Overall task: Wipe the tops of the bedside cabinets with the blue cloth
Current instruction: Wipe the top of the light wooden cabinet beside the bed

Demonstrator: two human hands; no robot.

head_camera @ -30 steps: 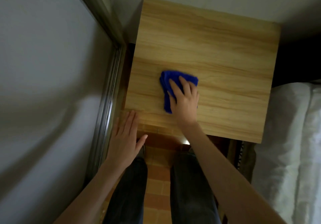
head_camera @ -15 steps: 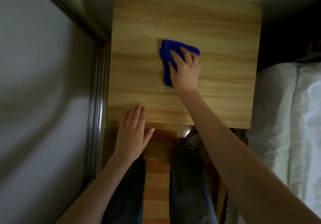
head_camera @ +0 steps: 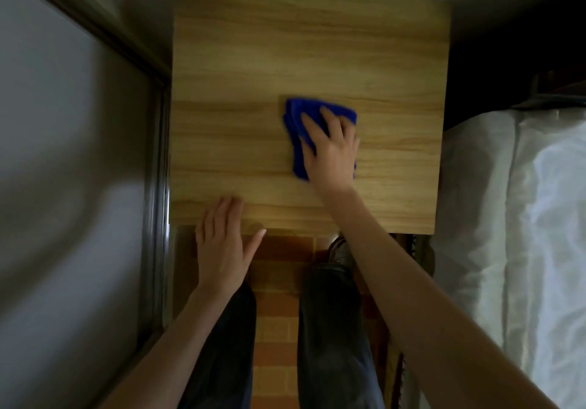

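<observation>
A light wooden bedside cabinet (head_camera: pixel 241 66) fills the upper middle of the head view, seen from above. A folded blue cloth (head_camera: pixel 296 123) lies on its top, right of centre. My right hand (head_camera: pixel 331 151) presses flat on the cloth with straight, spread fingers, covering most of it. My left hand (head_camera: pixel 222 243) is open with straight fingers, its fingertips resting on the cabinet's near left edge and the palm hanging over the floor.
A grey sliding door panel with a metal frame (head_camera: pixel 155 186) runs along the left. A bed with white bedding (head_camera: pixel 513 218) stands on the right. My legs and a shoe (head_camera: pixel 339 250) are on the orange tiled floor below.
My right hand slid the cloth away from me and then back toward the near edge and slightly right. The left hand kept its place at the front edge.
</observation>
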